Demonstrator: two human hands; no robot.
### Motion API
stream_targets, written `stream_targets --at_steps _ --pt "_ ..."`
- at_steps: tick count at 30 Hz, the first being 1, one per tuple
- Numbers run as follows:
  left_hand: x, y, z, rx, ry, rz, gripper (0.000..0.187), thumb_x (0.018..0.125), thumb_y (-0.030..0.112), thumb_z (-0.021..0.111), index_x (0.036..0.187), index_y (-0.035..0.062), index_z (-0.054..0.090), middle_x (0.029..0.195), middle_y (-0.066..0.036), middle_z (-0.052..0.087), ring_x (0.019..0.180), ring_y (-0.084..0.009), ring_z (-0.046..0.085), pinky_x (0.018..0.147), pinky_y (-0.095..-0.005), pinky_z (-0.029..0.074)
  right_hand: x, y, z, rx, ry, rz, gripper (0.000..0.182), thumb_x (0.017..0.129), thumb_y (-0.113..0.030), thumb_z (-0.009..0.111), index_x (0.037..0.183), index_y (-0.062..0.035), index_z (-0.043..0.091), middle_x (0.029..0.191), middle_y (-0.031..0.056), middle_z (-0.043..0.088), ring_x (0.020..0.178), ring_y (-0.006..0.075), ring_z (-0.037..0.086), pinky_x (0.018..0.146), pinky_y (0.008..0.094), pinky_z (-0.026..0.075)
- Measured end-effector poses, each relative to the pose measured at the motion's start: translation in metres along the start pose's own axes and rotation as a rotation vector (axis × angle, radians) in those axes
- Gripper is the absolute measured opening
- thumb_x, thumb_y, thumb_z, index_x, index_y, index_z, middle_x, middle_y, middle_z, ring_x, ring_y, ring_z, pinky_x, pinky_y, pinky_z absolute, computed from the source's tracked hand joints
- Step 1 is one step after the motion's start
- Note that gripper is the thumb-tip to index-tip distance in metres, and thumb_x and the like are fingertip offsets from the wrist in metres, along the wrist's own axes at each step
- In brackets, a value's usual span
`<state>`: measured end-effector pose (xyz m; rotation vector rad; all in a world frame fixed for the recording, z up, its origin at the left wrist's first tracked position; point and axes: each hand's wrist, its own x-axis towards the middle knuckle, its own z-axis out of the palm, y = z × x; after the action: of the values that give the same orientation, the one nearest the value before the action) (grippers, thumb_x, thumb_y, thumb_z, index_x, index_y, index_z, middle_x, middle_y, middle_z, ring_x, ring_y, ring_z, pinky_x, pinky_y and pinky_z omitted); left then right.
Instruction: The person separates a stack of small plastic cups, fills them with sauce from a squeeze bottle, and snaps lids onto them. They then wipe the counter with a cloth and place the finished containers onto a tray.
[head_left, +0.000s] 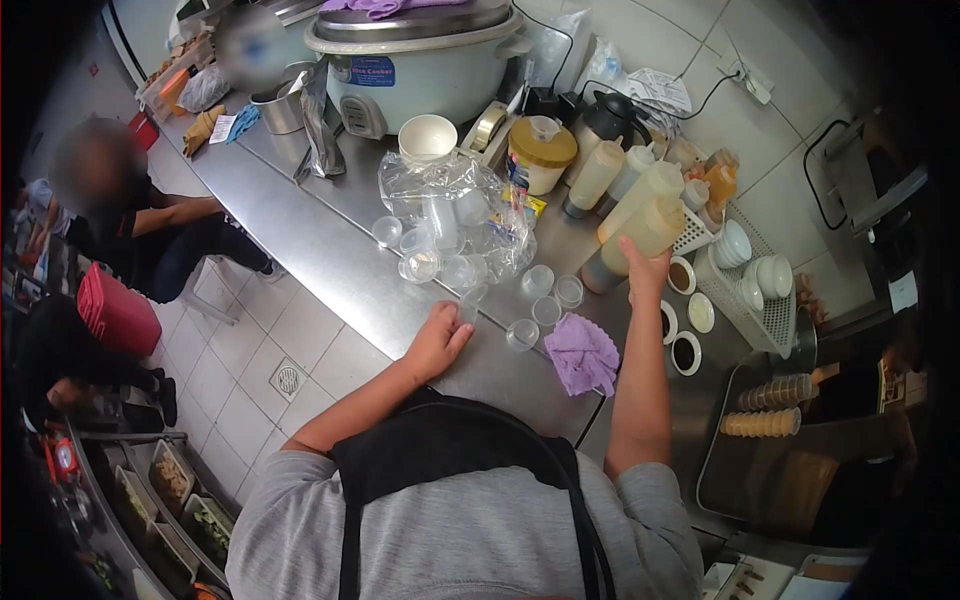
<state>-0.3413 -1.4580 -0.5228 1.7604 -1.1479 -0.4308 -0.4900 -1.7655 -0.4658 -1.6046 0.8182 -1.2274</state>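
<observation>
The squeeze bottle (632, 240) stands tilted at the right part of the steel counter (300, 240), with dark sauce in its lower end and pale yellow contents above. The right hand (643, 272) is wrapped around its lower body, fingers closed on the bottle. Just beside it, toward the wall, stand further squeeze bottles (625, 180), and behind them a dark thermos jug (612, 115).

The small clear cup (472, 298) sits on the counter at the near edge. The left hand (438, 340) rests beside it with fingers curled; the fingertips touch or nearly touch the cup, and whether they grip it cannot be determined. Near this cup lie more clear cups (545, 295), loosely grouped, some upright. A crumpled clear plastic bag (450, 215) holding further cups lies just behind them.

A purple cloth (582, 355) lies on the counter between the two forearms. To the right of the bottle, three small bowls of dark sauce (686, 352) sit in a line beside a white perforated tray (765, 315), which carries white bowls (735, 245).

At the rear of the counter stand a large rice cooker (420, 60), a white paper cup (427, 137), and a tub with a yellow lid (540, 150). Two stacks of cups (765, 405) lie on their sides at the lower right. Another person (120, 225) is seated at the left, well apart from the counter work.
</observation>
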Motion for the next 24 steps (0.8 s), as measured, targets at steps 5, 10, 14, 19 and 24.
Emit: stream_targets --at_steps 5,10,14,19,24 --pt "-0.001 -0.006 -0.002 -0.263 0.106 -0.101 0.048 0.068 0.006 0.065 0.105 0.0037 0.036 0.099 -0.011 0.042 0.084 -0.0176 0.051 0.071 -0.0300 0.045 0.014 -0.002 -0.009 0.456 0.028 0.304 0.057 0.067 -0.003 0.065 0.117 -0.0036 0.038 0.108 0.0072 0.049 0.095 0.0193 0.050 0.084 0.0296 0.039" --pt "0.011 0.033 -0.028 -0.189 0.133 0.032 0.066 0.066 0.008 0.065 0.122 0.0066 0.030 0.104 -0.009 0.042 0.084 -0.0151 0.047 0.068 -0.0268 0.042 -0.013 -0.061 0.014 0.381 -0.304 0.149 0.056 0.066 -0.001 0.063 0.116 -0.0010 0.038 0.106 0.0089 0.049 0.095 0.0179 0.049 0.084 0.0296 0.039" --pt "0.015 0.035 -0.031 -0.240 0.222 -0.028 0.064 0.066 0.011 0.065 0.121 0.0063 0.033 0.106 -0.009 0.043 0.086 -0.0166 0.046 0.069 -0.0282 0.042 -0.026 -0.071 0.032 -0.159 -0.371 -0.142 0.060 0.062 -0.006 0.066 0.116 -0.0019 0.039 0.108 0.0107 0.049 0.098 0.0222 0.049 0.086 0.0331 0.038" --pt "0.020 0.030 -0.040 -0.106 0.222 -0.009 0.061 0.065 0.007 0.065 0.118 0.0029 0.036 0.106 -0.011 0.044 0.087 -0.0190 0.047 0.073 -0.0285 0.042 -0.066 -0.114 0.063 -0.594 -0.582 -0.598 0.072 0.053 -0.005 0.067 0.118 -0.0051 0.038 0.106 0.0153 0.049 0.098 0.0328 0.047 0.086 0.0399 0.037" --pt "0.027 0.044 -0.046 -0.012 0.290 0.095 0.061 0.065 0.005 0.066 0.117 0.0007 0.035 0.106 -0.014 0.047 0.090 -0.0238 0.049 0.080 -0.0316 0.041 -0.079 -0.118 0.062 -0.816 -0.675 -0.776 0.077 0.048 -0.009 0.071 0.119 -0.0139 0.040 0.099 0.0126 0.046 0.094 0.0309 0.046 0.084 0.0418 0.036"
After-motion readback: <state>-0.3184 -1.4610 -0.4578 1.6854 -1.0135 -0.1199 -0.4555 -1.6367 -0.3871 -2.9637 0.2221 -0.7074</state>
